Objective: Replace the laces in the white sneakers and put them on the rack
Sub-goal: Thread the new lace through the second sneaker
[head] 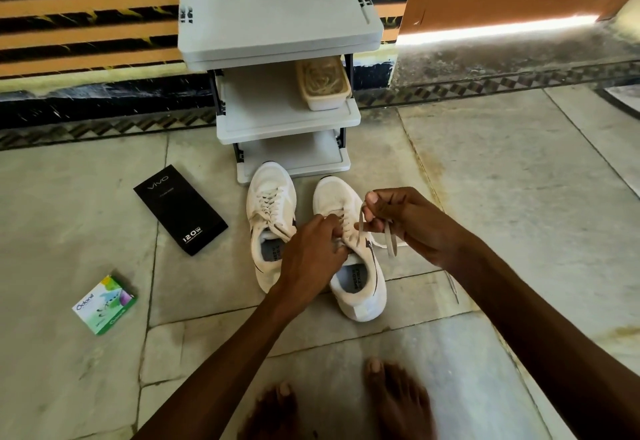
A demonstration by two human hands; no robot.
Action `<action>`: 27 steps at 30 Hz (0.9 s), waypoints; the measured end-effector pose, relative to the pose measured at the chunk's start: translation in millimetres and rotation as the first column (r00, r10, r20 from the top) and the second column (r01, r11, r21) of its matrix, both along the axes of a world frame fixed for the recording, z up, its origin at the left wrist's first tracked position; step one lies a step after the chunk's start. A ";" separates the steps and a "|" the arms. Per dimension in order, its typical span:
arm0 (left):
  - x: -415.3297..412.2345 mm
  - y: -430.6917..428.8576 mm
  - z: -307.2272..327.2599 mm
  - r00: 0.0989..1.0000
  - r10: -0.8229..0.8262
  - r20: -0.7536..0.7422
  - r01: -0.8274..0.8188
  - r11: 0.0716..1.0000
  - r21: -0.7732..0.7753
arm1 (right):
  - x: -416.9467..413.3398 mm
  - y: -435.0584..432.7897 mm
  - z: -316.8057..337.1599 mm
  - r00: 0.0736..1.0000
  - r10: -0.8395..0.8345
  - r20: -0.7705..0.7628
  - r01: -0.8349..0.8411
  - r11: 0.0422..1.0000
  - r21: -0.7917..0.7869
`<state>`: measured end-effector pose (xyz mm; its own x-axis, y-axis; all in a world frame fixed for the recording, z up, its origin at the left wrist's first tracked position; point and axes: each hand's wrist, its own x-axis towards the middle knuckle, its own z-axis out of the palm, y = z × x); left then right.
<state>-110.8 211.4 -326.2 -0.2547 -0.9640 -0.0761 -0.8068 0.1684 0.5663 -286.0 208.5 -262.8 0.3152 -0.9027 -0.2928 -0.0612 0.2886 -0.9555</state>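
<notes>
Right hand tight around lace just beside right sneaker; left hand tight on its upper.

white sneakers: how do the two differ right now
The left sneaker is laced and untouched; the left hand grips the right sneaker while the right hand pinches its loose lace. The left sneaker sits nearer the rack than the right. Both are white, upright.
</notes>
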 end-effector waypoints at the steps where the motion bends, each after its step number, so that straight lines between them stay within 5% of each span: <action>1: -1.9 2.0 -1.2 1.000 0.016 -0.022 -0.016 1.000 -0.004 | -1.6 -0.4 0.6 0.999 -0.039 -0.028 0.039 0.999 0.029; 11: -6.0 10.4 -3.1 0.989 -0.015 -0.149 0.014 1.000 -0.004 | -31.1 -2.9 -1.8 0.889 -0.082 -0.450 0.170 0.972 0.159; 12: -6.6 11.3 -3.1 0.989 -0.033 -0.144 0.029 0.999 -0.031 | -34.4 -3.3 -5.9 0.811 -0.038 -0.584 0.153 0.977 0.149; 14: -8.1 13.4 -3.8 0.990 -0.060 -0.127 0.050 0.996 -0.075 | -42.6 -3.0 -19.4 0.490 0.055 -0.870 0.086 0.990 0.111; 16: -9.6 14.6 -4.5 0.993 -0.077 -0.084 0.069 0.993 -0.101 | -43.7 5.3 -29.4 0.221 0.013 -0.975 0.008 1.000 0.015; 17: -9.8 15.1 -4.7 0.994 -0.088 -0.057 0.082 0.991 -0.109 | -42.4 8.0 -31.0 0.221 -0.041 -0.974 -0.001 0.999 -0.043; 21: -9.5 13.9 0.1 0.991 -0.132 -0.026 0.129 0.986 -0.102 | -18.5 13.7 -25.1 0.508 -0.106 -0.855 -0.033 0.989 -0.143; 27: -7.8 -1.2 7.1 0.981 -0.194 -0.007 0.195 0.981 0.016 | 13.9 18.9 -48.8 0.447 -0.175 -0.877 -0.094 0.966 -0.241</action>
